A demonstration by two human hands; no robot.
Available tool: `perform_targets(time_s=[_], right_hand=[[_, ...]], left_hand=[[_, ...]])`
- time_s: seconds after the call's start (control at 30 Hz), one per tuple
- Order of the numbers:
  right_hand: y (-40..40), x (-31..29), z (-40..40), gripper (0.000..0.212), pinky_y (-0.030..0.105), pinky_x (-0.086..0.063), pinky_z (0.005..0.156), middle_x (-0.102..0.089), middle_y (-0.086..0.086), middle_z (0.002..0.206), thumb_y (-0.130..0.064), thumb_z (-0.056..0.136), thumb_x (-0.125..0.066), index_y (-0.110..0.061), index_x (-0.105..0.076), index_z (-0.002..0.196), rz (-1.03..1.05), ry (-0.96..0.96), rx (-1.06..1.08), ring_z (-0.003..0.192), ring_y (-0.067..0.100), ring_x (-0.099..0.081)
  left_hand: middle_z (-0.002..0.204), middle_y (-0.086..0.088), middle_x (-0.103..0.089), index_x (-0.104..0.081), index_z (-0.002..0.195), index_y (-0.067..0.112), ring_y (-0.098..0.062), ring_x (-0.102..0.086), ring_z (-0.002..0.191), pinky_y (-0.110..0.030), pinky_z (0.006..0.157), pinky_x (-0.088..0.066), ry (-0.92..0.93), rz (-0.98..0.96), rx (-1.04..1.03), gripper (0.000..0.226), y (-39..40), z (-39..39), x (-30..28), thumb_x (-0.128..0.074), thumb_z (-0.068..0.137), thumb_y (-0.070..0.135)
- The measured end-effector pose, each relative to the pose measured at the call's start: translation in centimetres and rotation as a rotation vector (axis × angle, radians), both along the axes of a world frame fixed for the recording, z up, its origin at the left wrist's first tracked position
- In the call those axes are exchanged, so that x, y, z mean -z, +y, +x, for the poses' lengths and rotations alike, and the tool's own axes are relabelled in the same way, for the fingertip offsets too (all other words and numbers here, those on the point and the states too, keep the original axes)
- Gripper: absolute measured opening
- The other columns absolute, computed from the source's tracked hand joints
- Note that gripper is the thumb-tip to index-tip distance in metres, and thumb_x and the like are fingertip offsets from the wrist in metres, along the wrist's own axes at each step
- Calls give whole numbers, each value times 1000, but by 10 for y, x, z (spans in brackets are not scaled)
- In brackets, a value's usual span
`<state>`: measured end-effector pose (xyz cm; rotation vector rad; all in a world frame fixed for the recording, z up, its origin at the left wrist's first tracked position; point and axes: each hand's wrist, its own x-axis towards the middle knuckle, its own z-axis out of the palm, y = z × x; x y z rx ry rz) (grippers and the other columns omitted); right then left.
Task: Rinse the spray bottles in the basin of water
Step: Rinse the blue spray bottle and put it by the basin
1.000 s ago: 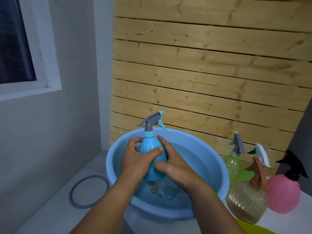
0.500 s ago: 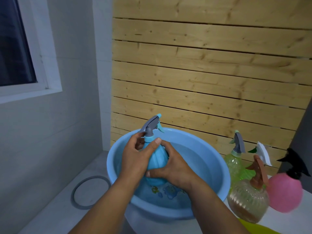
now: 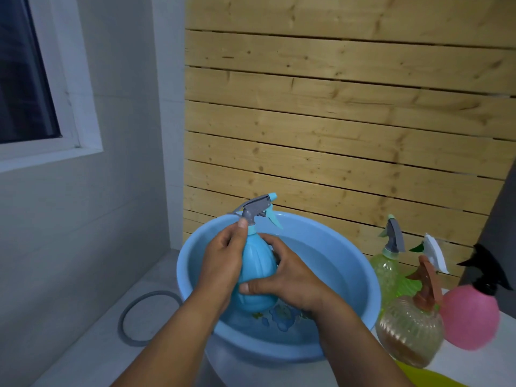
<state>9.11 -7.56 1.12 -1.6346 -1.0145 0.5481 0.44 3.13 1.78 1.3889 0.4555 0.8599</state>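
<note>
Bottle (image 3: 255, 270) upright over basin (image 3: 360, 277), nozzle pointing right; left hand (image 3: 223, 263), right hand (image 3: 290, 277) grip wrapped round body.

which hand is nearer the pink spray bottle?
Right. The right hand grips the blue bottle over the basin, on the side toward the pink spray bottle; the left hand holds the bottle's far side.
</note>
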Motion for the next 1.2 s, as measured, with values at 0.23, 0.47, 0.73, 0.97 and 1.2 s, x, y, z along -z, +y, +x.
perform_targets(time_s=[0.23,0.47,0.73,0.97,1.2], right_hand=[[-4,-7,5,84,39,-58,85,-65,2,117,-13,59,-92,-38,-48,127,118,108,53,101,16,-69],[-8,-10,13,74,45,-55,93,-68,1,118,-9,68,-76,-36,-50,133,120,139,-38,108,22,-66],[2,-22,8,67,19,-50,84,-59,-14,130,-32,66,-62,-35,-54,133,153,210,147,111,-5,-58],[35,-51,-8,42,22,-44,64,-59,-13,81,-53,65,-83,-29,-53,82,101,-134,618,72,1,-57],[21,-63,1,12,27,-52,65,-65,-10,72,-27,79,-79,-24,-69,82,108,-62,415,69,8,-61]], left_hand=[[106,-3,-74,-55,126,30,-22,-73,96,-44,81,-59,131,-209,390,66,-3,-5,-4,-77,66,45],[112,-7,-72,-61,124,27,-28,-71,101,-52,83,-58,113,-273,450,61,2,-9,-1,-86,69,17],[108,5,-67,-56,116,37,-16,-70,91,-42,73,-62,165,-122,164,77,0,-3,3,-92,49,36],[104,8,-66,-53,113,41,-8,-70,81,-22,54,-54,184,-61,165,80,2,-1,7,-93,44,37],[105,5,-64,-55,106,45,-7,-69,76,-21,52,-54,183,-52,193,68,3,-1,10,-94,54,26]])
